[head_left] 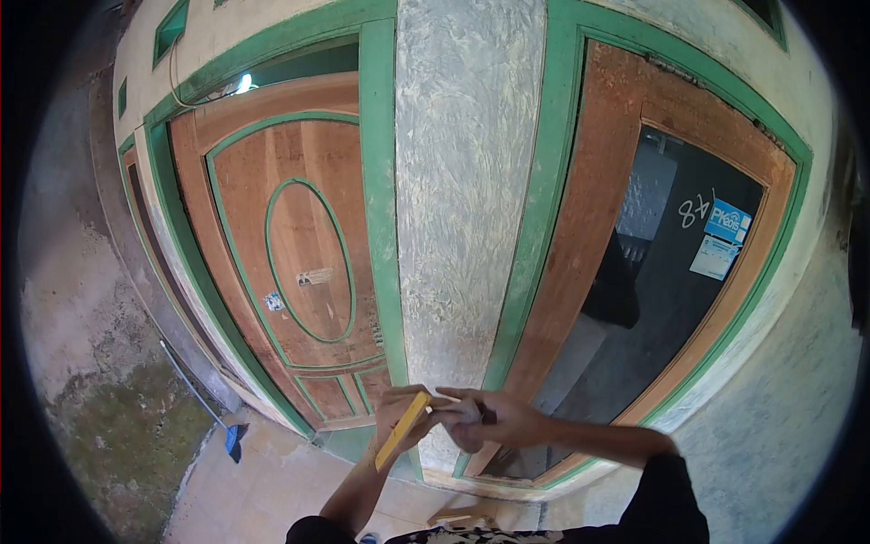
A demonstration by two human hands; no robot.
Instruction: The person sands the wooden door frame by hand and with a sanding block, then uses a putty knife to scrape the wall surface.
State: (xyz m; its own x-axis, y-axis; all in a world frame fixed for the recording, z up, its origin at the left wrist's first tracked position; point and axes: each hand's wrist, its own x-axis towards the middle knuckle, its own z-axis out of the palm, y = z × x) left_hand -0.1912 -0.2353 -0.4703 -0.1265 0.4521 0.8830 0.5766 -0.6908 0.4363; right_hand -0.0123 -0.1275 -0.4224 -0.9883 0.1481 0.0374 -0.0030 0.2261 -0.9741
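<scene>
My left hand point(395, 408), low in the middle of the view, is closed round a flat yellow bar point(401, 433) that slants down towards my forearm. Close beside it is my right hand point(498, 415), its fingers bent and closed at the far end of my left fingers. A greyish shape point(466, 432) shows at the right fingers; I cannot tell what it is. Both hands are held out in front of the rough grey-white wall strip point(467, 199) between two green frames.
On the left, a brown wooden door point(281, 145) stands in a green frame. To the right, a wood-framed glass pane point(666, 299) carries a blue sticker point(728, 222). A blue broom point(235, 442) leans at the lower left. Wooden pieces point(462, 519) lie near my feet.
</scene>
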